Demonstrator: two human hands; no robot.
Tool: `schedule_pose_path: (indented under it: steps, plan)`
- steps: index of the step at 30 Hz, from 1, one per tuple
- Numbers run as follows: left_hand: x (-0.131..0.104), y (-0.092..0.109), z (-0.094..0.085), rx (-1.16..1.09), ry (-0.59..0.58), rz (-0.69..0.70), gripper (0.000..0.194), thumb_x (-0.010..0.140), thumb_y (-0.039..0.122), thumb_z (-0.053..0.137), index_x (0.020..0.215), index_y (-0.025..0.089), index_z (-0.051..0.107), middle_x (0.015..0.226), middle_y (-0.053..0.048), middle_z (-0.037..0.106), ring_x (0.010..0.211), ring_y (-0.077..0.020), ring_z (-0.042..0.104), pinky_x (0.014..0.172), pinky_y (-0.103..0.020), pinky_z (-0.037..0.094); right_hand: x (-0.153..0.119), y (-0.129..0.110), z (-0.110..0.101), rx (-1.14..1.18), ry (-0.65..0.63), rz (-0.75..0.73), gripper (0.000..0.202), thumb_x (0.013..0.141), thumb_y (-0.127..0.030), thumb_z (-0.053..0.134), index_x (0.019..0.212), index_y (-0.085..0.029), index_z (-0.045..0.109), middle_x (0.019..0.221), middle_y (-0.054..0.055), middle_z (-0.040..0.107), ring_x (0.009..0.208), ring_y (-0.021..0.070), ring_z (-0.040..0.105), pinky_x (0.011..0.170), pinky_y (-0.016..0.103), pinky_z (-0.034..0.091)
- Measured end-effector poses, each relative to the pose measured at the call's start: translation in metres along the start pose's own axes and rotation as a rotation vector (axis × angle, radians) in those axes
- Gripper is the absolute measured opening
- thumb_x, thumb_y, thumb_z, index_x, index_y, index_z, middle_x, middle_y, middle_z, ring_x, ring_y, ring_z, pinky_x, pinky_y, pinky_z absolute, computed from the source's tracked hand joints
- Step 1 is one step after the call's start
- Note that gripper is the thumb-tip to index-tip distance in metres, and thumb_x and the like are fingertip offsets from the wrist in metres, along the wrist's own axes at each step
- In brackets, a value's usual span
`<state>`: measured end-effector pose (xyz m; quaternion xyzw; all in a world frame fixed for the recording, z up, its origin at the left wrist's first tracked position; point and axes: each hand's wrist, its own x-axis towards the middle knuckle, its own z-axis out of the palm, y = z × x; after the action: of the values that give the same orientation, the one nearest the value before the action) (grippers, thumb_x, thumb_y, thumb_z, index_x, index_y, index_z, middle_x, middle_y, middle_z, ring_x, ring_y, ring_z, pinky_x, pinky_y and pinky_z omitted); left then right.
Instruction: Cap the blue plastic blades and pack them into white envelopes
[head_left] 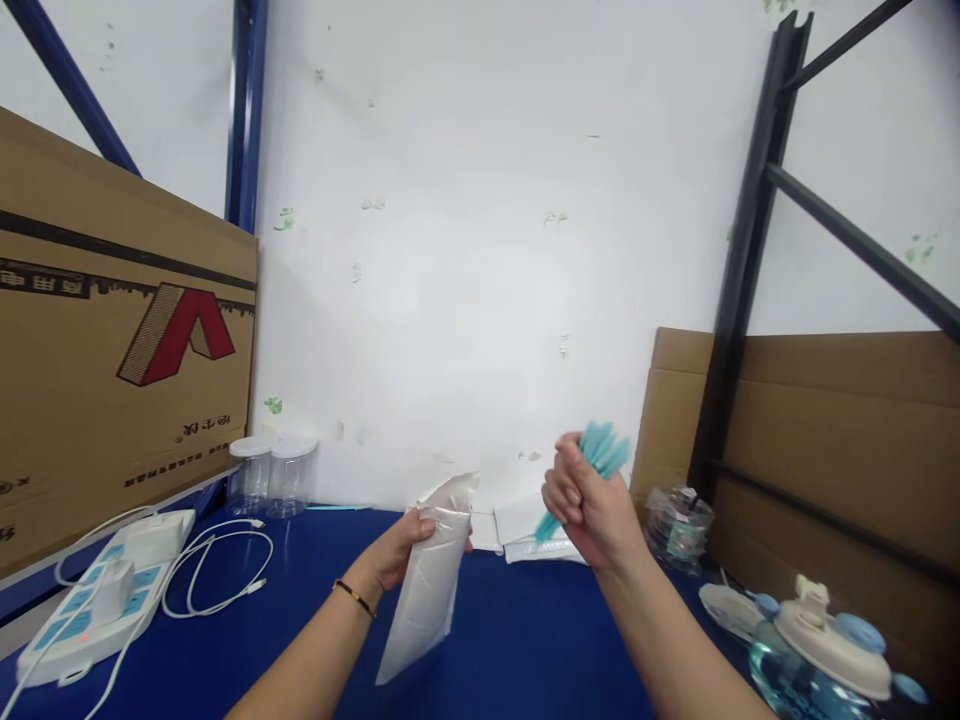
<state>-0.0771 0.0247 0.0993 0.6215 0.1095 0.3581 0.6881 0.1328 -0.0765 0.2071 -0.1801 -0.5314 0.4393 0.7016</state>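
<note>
My left hand (409,545) is closed on a white padded mailer (427,600), thumb in front, holding it tilted above the blue table (510,640). The mailer's upper end looks open, with its flap (454,490) standing up. Raised to the right, my right hand (589,495) makes a fist around a bundle of thin light-blue strips (606,448). The bundle sticks out above and below the fist; it is slightly blurred, so its exact kind is unclear. Behind that hand, more white mailers (529,530) lie flat against the wall.
At left are a power strip (112,590) with white cables (195,580), two clear jars (291,480) and a large cardboard box (127,330). A thin light-blue strip (341,507) lies by the wall. At right stand a water jug (821,650) and a clear plastic bag (679,525).
</note>
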Motion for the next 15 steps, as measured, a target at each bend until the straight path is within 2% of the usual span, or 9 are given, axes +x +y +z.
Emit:
schedule_pose_path:
  steps: [3, 6, 8, 10, 13, 15]
  plan:
    - [0.01, -0.02, 0.023, -0.184, -0.103, 0.005, 0.066, 0.059, 0.054, 0.071, 0.109, 0.012, 0.059, 0.095, -0.012, 0.064, 0.082, -0.0221, 0.06, 0.069, -0.027, 0.044, 0.011, -0.002, 0.026, 0.002, -0.044, -0.066, 0.023, 0.08, -0.039, 0.064, 0.082, -0.021, 0.051, 0.044, -0.012, 0.038, 0.033, 0.004, 0.035, 0.036, 0.015, 0.029]
    - [0.015, -0.036, 0.037, -0.226, -0.161, -0.021, 0.065, 0.059, 0.053, 0.071, 0.106, 0.01, 0.061, 0.093, -0.013, 0.064, 0.082, -0.022, 0.06, 0.069, -0.027, 0.044, 0.014, 0.01, 0.037, -0.128, -0.072, -0.089, 0.026, 0.079, -0.044, 0.062, 0.082, -0.02, 0.052, 0.045, -0.009, 0.047, 0.043, 0.0108, 0.054, 0.049, 0.022, 0.044]
    - [0.016, -0.041, 0.042, -0.233, -0.177, -0.023, 0.066, 0.058, 0.055, 0.07, 0.106, 0.01, 0.061, 0.093, -0.013, 0.064, 0.081, -0.0217, 0.06, 0.068, -0.027, 0.044, 0.011, 0.02, 0.037, -0.241, -0.075, -0.079, 0.029, 0.079, -0.047, 0.061, 0.081, -0.018, 0.055, 0.05, -0.005, 0.056, 0.059, 0.0165, 0.064, 0.068, 0.031, 0.049]
    - [0.017, -0.043, 0.045, -0.234, -0.174, -0.014, 0.066, 0.058, 0.056, 0.07, 0.104, 0.01, 0.061, 0.091, -0.012, 0.064, 0.078, -0.0207, 0.06, 0.067, -0.026, 0.044, 0.006, 0.028, 0.034, -0.349, -0.076, -0.045, 0.032, 0.08, -0.048, 0.059, 0.077, -0.016, 0.058, 0.061, 0.001, 0.064, 0.075, 0.0208, 0.067, 0.082, 0.036, 0.046]
    - [0.016, -0.042, 0.047, -0.227, -0.146, 0.0, 0.064, 0.057, 0.057, 0.07, 0.102, 0.011, 0.062, 0.09, -0.011, 0.065, 0.075, -0.0192, 0.06, 0.065, -0.025, 0.044, 0.001, 0.036, 0.027, -0.468, -0.084, 0.038, 0.036, 0.081, -0.05, 0.058, 0.076, -0.014, 0.062, 0.078, 0.007, 0.069, 0.09, 0.024, 0.064, 0.084, 0.035, 0.045]
    - [0.016, -0.042, 0.046, -0.232, -0.14, -0.01, 0.067, 0.056, 0.057, 0.07, 0.104, 0.012, 0.061, 0.091, -0.011, 0.065, 0.074, -0.0197, 0.061, 0.064, -0.025, 0.044, -0.001, 0.039, 0.023, -0.542, -0.089, 0.078, 0.036, 0.078, -0.05, 0.06, 0.08, -0.014, 0.064, 0.082, 0.007, 0.07, 0.089, 0.0231, 0.063, 0.079, 0.033, 0.046]
